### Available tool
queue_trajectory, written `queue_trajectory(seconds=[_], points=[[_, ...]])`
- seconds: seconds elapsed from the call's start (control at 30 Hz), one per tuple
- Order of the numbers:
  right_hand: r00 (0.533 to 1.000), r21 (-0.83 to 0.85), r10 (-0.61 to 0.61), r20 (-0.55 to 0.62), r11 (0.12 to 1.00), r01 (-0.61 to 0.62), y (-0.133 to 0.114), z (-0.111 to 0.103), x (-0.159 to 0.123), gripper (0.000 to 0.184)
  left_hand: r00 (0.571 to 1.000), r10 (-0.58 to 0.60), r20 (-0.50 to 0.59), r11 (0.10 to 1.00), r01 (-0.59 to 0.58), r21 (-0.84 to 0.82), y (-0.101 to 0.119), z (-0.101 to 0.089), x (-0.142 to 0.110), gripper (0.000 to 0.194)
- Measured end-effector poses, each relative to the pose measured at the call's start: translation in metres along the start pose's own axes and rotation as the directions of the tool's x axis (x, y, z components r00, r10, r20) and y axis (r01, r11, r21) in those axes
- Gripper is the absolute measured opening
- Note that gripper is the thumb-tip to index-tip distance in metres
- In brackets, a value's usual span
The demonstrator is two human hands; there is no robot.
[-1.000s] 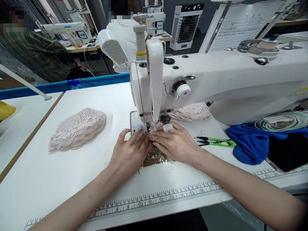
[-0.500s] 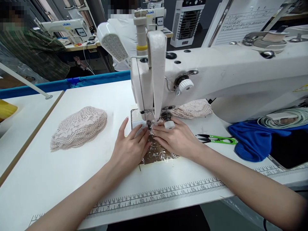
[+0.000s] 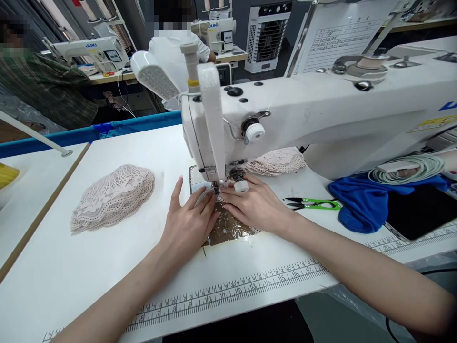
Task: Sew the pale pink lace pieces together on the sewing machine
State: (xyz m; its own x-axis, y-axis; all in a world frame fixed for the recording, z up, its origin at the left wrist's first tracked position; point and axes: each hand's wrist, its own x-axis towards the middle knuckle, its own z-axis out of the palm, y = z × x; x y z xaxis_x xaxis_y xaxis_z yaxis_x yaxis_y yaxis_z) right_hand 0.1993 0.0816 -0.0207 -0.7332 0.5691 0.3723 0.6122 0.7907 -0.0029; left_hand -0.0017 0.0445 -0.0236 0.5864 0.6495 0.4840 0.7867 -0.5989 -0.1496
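Note:
My left hand [image 3: 188,220] lies with fingers spread and thumb raised, its fingertips just left of the needle area [image 3: 216,186] of a white sewing machine [image 3: 285,107]. From the right, my right hand [image 3: 259,205] presses its fingers together on a lace piece [image 3: 256,230], mostly hidden under that hand and the machine head. Both hands rest over the shiny brown plate [image 3: 228,226]. A stack of pale pink lace pieces [image 3: 114,197] lies to the left; another lace stack [image 3: 276,162] sits behind my right hand, partly covered by the machine.
Green-handled thread snips [image 3: 314,204] lie right of my right hand. Farther right are a blue cloth [image 3: 367,202], a coil of pale tape [image 3: 405,169] and a black phone [image 3: 421,212]. A ruler strip [image 3: 228,297] runs along the table's front edge. Two people sit beyond the table.
The camera view has shifted a little. My left thumb and index finger have spread farther apart than a second ago. My right hand stays by the needle on the lace.

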Motion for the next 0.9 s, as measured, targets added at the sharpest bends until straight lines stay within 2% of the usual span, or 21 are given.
queue_trajectory(seconds=[0.27,0.47,0.57,0.63,0.73,0.83,0.9], points=[[0.997,0.014,0.044,-0.068,0.999,-0.044,0.004,0.001,0.001,0.028,0.998,0.043,-0.053,0.997,-0.039,0.071,0.005,-0.003,-0.001,0.025],[0.998,-0.083,0.061,0.008,0.995,-0.06,0.008,0.002,0.005,0.027,0.995,0.1,0.005,0.993,-0.1,-0.055,0.011,-0.007,0.001,0.031],[0.996,-0.075,0.094,0.001,0.993,-0.093,0.007,-0.003,0.005,0.029,0.991,0.099,-0.091,0.995,-0.097,0.019,0.001,-0.016,0.003,0.016],[0.993,-0.071,0.119,-0.003,0.99,-0.119,0.007,-0.005,0.005,0.031,0.985,0.092,-0.145,0.993,-0.081,0.084,-0.005,-0.021,0.003,0.024],[0.994,-0.074,0.111,0.018,0.991,-0.11,0.008,-0.006,0.004,0.031,0.993,0.085,-0.077,0.996,-0.083,0.018,-0.004,-0.02,0.0,0.014],[0.993,-0.05,0.112,0.027,0.993,-0.111,0.01,-0.004,0.004,0.028,0.996,0.081,0.038,0.993,-0.077,-0.089,0.005,-0.012,-0.004,0.026],[0.993,-0.018,0.114,0.025,0.993,-0.114,0.011,-0.003,0.004,0.027,0.996,0.075,0.053,0.992,-0.069,-0.108,0.009,-0.008,-0.005,0.026]])
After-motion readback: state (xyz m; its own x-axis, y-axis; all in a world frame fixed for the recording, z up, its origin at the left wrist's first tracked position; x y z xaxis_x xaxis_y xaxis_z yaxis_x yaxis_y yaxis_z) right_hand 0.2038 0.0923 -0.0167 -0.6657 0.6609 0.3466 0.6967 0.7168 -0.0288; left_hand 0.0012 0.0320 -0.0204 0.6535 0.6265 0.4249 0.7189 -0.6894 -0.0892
